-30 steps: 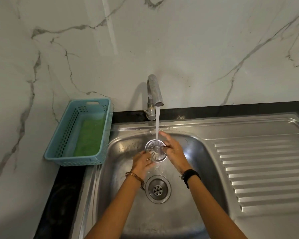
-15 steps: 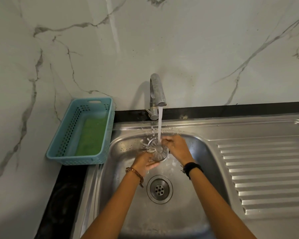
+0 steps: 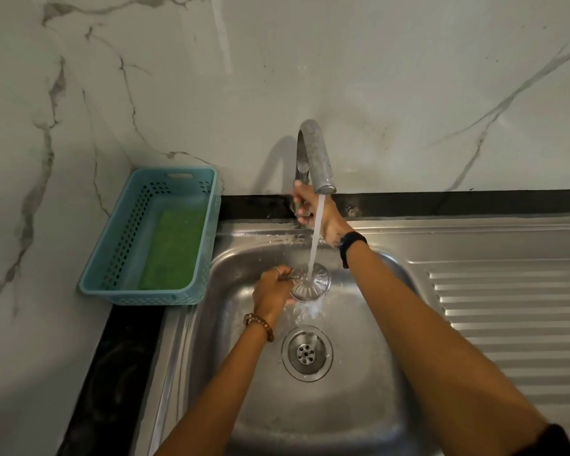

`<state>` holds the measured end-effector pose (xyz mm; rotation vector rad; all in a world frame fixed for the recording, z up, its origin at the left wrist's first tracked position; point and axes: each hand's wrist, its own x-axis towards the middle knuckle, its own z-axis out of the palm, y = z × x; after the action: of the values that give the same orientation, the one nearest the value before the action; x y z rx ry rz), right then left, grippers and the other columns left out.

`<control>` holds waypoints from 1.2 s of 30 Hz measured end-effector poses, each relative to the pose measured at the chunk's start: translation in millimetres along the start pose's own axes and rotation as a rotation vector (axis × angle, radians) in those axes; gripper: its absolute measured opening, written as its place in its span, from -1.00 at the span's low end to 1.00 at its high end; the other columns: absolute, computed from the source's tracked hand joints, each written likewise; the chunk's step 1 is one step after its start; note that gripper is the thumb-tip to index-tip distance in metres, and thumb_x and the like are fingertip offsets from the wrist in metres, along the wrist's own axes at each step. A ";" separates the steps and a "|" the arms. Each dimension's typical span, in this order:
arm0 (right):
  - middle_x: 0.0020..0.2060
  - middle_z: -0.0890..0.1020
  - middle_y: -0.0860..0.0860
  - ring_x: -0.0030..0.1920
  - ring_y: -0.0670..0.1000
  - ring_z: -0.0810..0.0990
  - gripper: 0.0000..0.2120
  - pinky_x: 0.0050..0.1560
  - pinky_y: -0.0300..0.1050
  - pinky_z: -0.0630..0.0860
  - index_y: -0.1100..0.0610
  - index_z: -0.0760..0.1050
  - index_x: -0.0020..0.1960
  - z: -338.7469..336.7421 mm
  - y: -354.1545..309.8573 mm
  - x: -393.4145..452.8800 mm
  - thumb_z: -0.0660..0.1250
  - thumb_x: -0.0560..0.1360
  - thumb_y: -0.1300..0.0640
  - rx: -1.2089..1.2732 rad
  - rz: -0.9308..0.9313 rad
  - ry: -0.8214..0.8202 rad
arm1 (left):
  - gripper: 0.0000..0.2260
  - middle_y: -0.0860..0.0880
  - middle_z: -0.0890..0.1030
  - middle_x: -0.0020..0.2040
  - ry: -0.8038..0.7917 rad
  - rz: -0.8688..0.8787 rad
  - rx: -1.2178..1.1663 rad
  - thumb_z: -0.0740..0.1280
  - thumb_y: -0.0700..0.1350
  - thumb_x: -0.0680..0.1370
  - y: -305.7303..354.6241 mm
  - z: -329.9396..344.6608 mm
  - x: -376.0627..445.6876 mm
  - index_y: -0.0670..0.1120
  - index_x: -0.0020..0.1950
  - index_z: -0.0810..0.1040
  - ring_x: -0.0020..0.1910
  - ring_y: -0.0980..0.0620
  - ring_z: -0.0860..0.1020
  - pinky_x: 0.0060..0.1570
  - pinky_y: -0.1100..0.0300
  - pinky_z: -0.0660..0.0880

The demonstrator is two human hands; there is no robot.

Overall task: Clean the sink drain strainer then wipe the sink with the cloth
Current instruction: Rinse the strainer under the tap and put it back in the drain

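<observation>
My left hand holds the round metal drain strainer by its left edge, above the steel sink basin. Water runs from the tap spout onto the strainer. My right hand has reached up behind the stream and grips the tap handle at the tap's base. The open drain lies below the strainer. A green cloth lies inside the blue basket to the left of the sink.
The ribbed steel drainboard stretches to the right of the basin. A marble wall rises behind the tap and on the left. A black countertop strip runs along the sink's left side below the basket.
My right hand let go of the strainer and moved up to the tap handle. My left hand alone now holds the strainer under the stream.
</observation>
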<state>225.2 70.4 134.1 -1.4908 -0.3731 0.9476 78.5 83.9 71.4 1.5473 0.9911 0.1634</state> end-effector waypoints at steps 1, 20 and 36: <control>-0.19 0.50 -0.04 -0.32 -0.11 0.38 -0.81 -0.28 -0.25 0.36 0.12 0.49 -0.03 -3.5 5.9 -2.7 0.12 0.60 0.10 0.150 -0.015 0.018 | -0.93 -0.08 0.61 -0.07 0.013 0.026 0.053 0.32 -0.23 0.50 -1.9 -0.8 1.1 -0.11 -0.11 0.58 0.02 -0.15 0.60 0.07 -0.10 0.55; 0.09 0.53 0.05 -0.14 0.01 0.59 -0.75 -0.12 -0.34 0.45 0.16 0.52 0.20 -17.5 130.4 -147.9 0.27 0.53 0.24 -1.176 -0.359 0.233 | -0.41 0.05 0.35 0.42 -0.075 0.339 0.335 0.38 -0.16 0.47 -81.8 -14.0 -35.2 0.01 0.44 0.24 0.36 0.10 0.32 0.29 0.32 0.24; -0.06 0.59 0.24 -0.13 0.18 0.55 -0.93 -0.23 -0.09 0.44 0.31 0.47 -0.05 -20.5 246.2 -94.9 0.28 0.48 0.33 -0.722 0.339 0.479 | -0.09 -0.14 -0.04 0.54 -0.396 0.124 1.227 0.43 0.09 0.39 -177.4 18.7 -5.9 0.01 0.51 -0.14 0.52 -0.16 -0.07 0.46 -0.10 -0.10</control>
<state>108.7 -56.0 -67.2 -2.4354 -0.1046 0.7003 -0.2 48.9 -84.9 2.5960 0.6575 -0.7846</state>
